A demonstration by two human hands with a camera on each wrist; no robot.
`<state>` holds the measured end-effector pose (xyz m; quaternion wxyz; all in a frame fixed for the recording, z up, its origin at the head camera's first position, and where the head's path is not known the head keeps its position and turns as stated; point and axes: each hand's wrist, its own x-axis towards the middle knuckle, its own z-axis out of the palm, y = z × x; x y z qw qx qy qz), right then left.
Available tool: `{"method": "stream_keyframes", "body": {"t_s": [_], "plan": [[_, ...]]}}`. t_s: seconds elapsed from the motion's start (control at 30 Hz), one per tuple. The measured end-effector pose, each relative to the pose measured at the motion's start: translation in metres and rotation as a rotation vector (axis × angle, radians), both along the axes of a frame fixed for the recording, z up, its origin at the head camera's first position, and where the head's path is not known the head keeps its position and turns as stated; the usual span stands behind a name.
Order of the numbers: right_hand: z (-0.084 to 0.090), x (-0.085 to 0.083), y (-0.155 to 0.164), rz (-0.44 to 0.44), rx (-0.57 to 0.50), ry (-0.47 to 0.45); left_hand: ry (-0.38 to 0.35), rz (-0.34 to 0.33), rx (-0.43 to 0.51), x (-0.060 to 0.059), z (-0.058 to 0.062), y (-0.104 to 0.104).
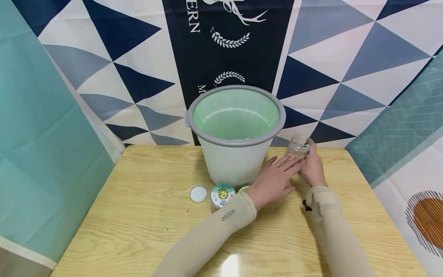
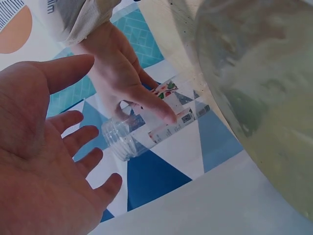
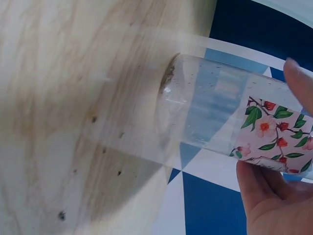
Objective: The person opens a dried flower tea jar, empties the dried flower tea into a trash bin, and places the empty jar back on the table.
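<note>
My right hand (image 1: 314, 165) grips a clear, open-mouthed jar (image 1: 298, 147) beside the bucket, at the table's far right. In the right wrist view, thumb and fingers (image 3: 261, 191) hold the jar (image 3: 205, 105) around its floral label (image 3: 279, 132); no lid is on it and it looks see-through, with small specks on its wall. My left hand (image 1: 273, 182) is spread in front of the jar, partly hiding it in the head view. In the left wrist view the left palm (image 2: 34, 142) and loose fingers hold nothing, apart from the jar's threaded mouth (image 2: 120, 139).
A white bucket (image 1: 235, 165) with a grey rim and pale green inside stands at the table's back. Before it are a white round lid (image 1: 198, 194), a jar with a cartoon lid (image 1: 222, 194) and a partly hidden gold-coloured round thing (image 1: 243, 189). Dark specks (image 3: 61, 215) dot the wooden table.
</note>
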<state>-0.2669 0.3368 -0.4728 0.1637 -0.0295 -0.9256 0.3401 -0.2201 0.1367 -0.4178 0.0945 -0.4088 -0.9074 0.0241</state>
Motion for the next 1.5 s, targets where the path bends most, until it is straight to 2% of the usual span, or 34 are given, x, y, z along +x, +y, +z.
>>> {"method": "stream_keyframes", "body": {"t_s": [0.17, 0.27, 0.4, 0.5, 0.6, 0.73, 0.8, 0.87, 0.93, 1.07, 1.2, 1.37, 1.5], "plan": [[0.002, 0.006, 0.002, 0.039, -0.057, -0.010, 0.039, -0.036, -0.007, 0.005, 0.003, -0.009], [0.006, 0.015, 0.002, 0.029, -0.071, -0.011, 0.045, -0.062, -0.009, 0.011, 0.005, -0.020], [0.017, 0.032, 0.000, -0.008, -0.054, -0.006, 0.027, -0.090, -0.008, 0.022, 0.006, -0.042], [0.027, 0.045, 0.000, -0.008, -0.055, 0.015, 0.067, -0.138, -0.013, 0.026, 0.004, -0.065], [0.035, 0.058, -0.002, -0.002, -0.070, 0.089, 0.118, -0.189, 0.000, 0.028, 0.001, -0.088], [0.037, 0.076, -0.013, 0.012, -0.146, 0.299, 0.101, -0.206, 0.026, 0.031, -0.005, -0.110], [0.033, 0.082, -0.021, 0.070, -0.188, 0.392, 0.075, -0.205, 0.041, 0.033, -0.009, -0.117], [0.028, 0.088, -0.029, 0.154, -0.199, 0.422, 0.046, -0.201, 0.050, 0.035, -0.013, -0.122], [0.022, 0.092, -0.037, 0.256, -0.197, 0.369, 0.009, -0.194, 0.049, 0.037, -0.016, -0.124], [0.010, 0.098, -0.048, 0.450, -0.155, 0.131, -0.040, -0.164, -0.007, 0.042, -0.022, -0.126], [-0.001, 0.099, -0.057, 0.610, -0.131, -0.049, -0.030, -0.141, -0.075, 0.045, -0.028, -0.123], [-0.011, 0.098, -0.072, 0.709, -0.109, -0.186, -0.027, -0.136, -0.101, 0.045, -0.031, -0.121], [-0.016, 0.095, -0.084, 0.745, -0.096, -0.239, -0.038, -0.139, -0.080, 0.043, -0.031, -0.120]]}}
